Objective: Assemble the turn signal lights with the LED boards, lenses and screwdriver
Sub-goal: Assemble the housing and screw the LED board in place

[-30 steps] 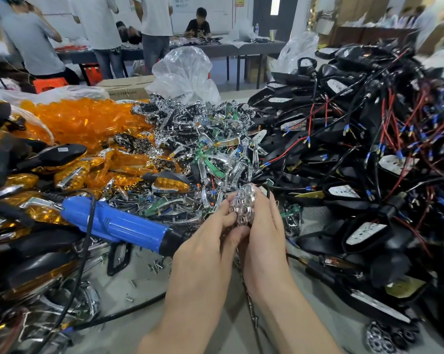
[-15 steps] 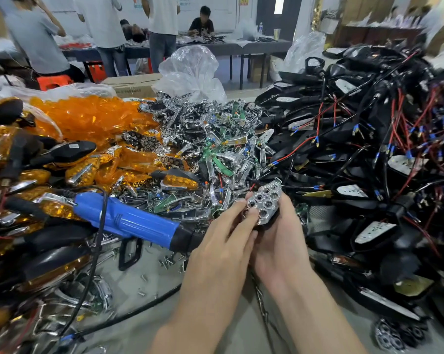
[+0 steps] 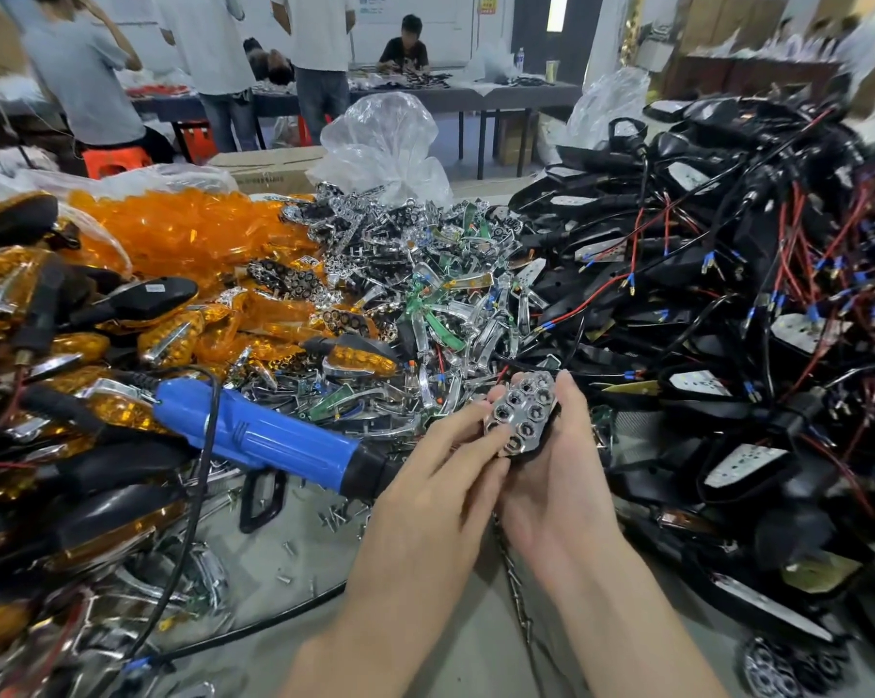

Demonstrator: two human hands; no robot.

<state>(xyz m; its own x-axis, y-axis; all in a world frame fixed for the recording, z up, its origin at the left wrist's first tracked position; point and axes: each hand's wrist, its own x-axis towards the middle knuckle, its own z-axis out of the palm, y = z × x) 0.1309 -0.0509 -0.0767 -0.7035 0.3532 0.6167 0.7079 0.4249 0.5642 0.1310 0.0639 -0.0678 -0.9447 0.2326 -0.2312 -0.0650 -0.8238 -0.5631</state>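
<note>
Behind my bench (image 3: 284,566): white back wall (image 3: 445,32); dark doorway (image 3: 528,22) with one bright strip of light; long dark-topped table (image 3: 506,95); orange stool (image 3: 111,161); cardboard box (image 3: 269,166); brown cartons (image 3: 702,12), blurred, far right.

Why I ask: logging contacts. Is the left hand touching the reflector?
Touching. Head view: fingertips of the left hand rest on the reflector, with no gap.
</note>
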